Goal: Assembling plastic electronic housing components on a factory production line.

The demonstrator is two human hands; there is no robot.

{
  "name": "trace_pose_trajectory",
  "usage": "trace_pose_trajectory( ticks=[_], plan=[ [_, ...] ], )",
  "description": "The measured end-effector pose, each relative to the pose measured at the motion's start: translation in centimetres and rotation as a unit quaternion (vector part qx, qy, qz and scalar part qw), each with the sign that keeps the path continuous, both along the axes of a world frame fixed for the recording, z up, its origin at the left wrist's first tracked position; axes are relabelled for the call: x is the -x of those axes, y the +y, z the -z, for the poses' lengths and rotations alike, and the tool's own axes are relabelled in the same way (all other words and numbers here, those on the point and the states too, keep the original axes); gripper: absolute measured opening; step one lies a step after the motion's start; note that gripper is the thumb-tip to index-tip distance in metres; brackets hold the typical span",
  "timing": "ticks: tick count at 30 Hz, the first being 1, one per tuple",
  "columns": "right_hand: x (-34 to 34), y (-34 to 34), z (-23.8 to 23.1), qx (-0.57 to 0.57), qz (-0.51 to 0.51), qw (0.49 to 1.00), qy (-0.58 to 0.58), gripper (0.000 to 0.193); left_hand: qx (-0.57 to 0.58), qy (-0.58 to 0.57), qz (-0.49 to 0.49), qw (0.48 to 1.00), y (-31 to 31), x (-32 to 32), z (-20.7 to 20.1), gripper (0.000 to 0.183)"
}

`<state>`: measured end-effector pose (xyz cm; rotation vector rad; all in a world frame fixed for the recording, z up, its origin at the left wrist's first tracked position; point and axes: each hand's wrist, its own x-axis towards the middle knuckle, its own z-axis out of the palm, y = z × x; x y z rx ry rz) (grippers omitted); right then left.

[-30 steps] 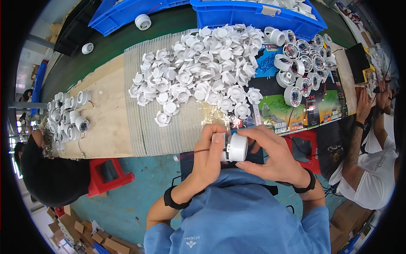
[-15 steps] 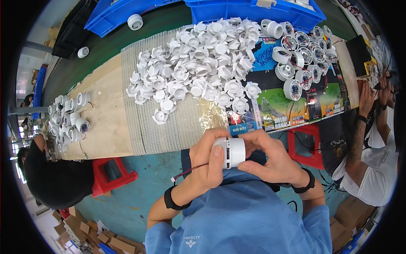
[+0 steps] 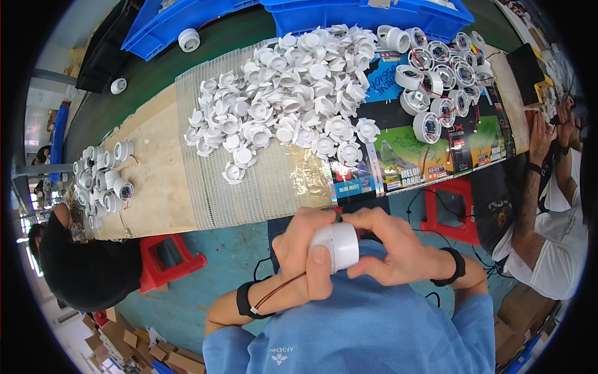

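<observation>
While clamped by both hands' grip: white round housing [image 3: 336, 245], above lap.

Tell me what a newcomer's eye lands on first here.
First, the big heap of white plastic parts spread over the middle of the workbench. Next, close to the camera, the left hand and right hand grip one white cylindrical housing together. Blue bins line the bench's far edge.

Your 2 hands meet below the table edge [image 3: 156, 187]; the pile of parts [image 3: 293, 112] lies on it, bins [image 3: 367, 15] behind.
</observation>
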<state>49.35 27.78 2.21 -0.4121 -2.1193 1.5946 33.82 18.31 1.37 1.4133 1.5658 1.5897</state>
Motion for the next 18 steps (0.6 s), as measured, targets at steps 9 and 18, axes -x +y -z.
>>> trace_pose_trajectory(
  ticks=[9,18],
  plan=[
    [3.5,0.3,2.3,-0.179,0.107,0.978,-0.021,0.069,0.217,-0.474,-0.072,0.85,2.5,2.1,0.7,0.046],
    [2.8,-0.3,2.2,-0.331,0.183,0.925,0.023,0.056,0.143,-0.383,-0.114,0.906,3.2,0.7,0.7,0.043]
  ],
)
